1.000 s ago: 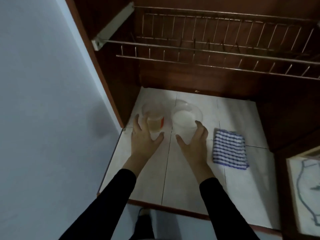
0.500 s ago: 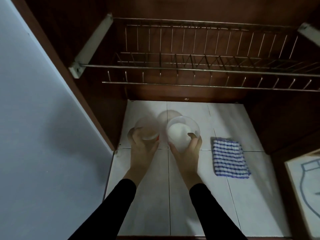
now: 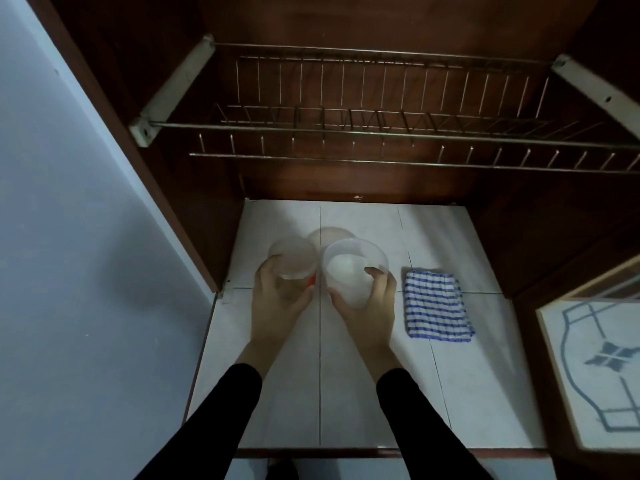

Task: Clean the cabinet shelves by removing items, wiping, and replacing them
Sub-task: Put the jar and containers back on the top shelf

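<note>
The wire rack (image 3: 381,135) runs across the top of the cabinet, so a hand can only go in under it. A brown side wall (image 3: 173,174) closes in the left. On the white tile shelf (image 3: 478,393), the lidded tub (image 3: 292,258) in the left hand (image 3: 277,303) and the open tub (image 3: 349,271) in the right hand (image 3: 372,310) fill the middle, side by side. The striped cloth (image 3: 434,308) lies just right of them. Bare tile shows in front and at the back right.

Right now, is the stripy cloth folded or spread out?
Folded: the cloth lies as a small, neat square on the shelf, just right of the right hand.
</note>
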The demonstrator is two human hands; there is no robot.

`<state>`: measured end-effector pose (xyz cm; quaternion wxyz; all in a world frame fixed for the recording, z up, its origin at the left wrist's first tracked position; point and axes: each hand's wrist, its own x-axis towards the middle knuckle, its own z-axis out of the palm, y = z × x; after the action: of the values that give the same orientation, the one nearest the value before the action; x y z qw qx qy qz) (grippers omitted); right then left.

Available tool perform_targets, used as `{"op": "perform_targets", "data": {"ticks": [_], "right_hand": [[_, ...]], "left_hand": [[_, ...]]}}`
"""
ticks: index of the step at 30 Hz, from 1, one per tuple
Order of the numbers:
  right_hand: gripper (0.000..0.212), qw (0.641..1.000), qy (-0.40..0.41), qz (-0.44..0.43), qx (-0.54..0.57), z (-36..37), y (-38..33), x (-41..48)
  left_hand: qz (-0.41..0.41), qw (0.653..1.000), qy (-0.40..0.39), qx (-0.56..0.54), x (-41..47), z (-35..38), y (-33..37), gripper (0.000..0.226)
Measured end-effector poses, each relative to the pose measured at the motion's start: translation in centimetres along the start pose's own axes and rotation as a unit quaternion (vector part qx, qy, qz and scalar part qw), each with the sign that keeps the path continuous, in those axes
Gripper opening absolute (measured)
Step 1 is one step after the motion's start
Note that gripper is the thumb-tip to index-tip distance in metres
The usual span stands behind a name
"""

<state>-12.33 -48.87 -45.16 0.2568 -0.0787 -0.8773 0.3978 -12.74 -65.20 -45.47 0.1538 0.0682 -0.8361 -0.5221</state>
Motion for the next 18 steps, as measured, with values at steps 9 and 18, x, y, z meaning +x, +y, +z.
{"op": "perform_targets", "data": {"ticks": [9,18], "right_hand": [[0.071,0.999,0.015,-0.033,0.037,-7.5,1.4,-2.3],[0.073,0.995,-0.053,-0.040,0.072,-14.7,4.0,-8.2]], "left_hand": [[0.008,0.999,0.034,-0.002,-7.3,0.7,3.4,0.084],[0.051,0.996,0.066,0.025,-17.6,1.3,5.3,0.077]]}}
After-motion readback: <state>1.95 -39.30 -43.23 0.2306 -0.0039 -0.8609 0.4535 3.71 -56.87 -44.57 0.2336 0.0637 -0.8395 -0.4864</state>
